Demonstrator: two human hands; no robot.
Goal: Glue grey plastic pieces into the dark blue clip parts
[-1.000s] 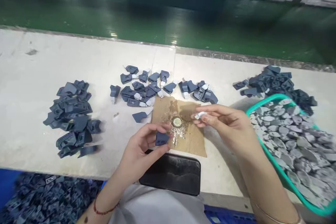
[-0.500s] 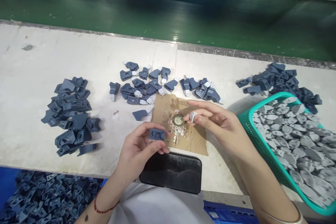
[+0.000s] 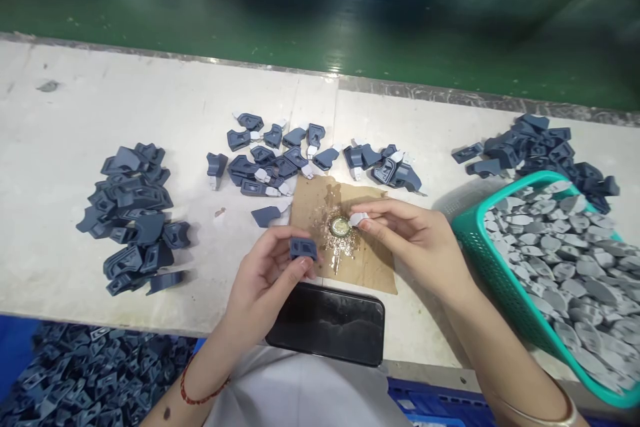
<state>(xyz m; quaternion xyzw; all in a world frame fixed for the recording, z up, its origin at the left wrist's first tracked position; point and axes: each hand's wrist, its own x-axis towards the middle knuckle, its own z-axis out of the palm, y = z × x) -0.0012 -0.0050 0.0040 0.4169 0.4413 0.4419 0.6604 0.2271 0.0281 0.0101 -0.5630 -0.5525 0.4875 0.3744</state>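
Note:
My left hand [image 3: 273,273] is closed on a blue-grey plastic part [image 3: 303,249], its recessed side facing up, above the lower left of a brown cardboard piece [image 3: 370,260]. Between thumb and fingertips, my right hand [image 3: 413,237] pinches a small light grey piece [image 3: 358,219]. That piece is beside the right edge of a small round container [image 3: 340,227] of clear, shiny liquid, which has wetted the cardboard around it. Behind the cardboard lie several blue-grey parts with light grey pieces attached [image 3: 295,159]. The two held pieces are apart.
A black phone [image 3: 327,325] lies at the front edge. At the right stands a teal basket [image 3: 500,280] of light grey pieces. Blue-grey parts are piled at the left [image 3: 135,200] and back right [image 3: 540,147]; more fill a bin [image 3: 95,373] below. A green surface [image 3: 250,20] runs behind.
My right hand has turned and brought the light grey piece slightly left, closer to the round container. My left hand has tilted the blue-grey part and shifted it slightly up and right.

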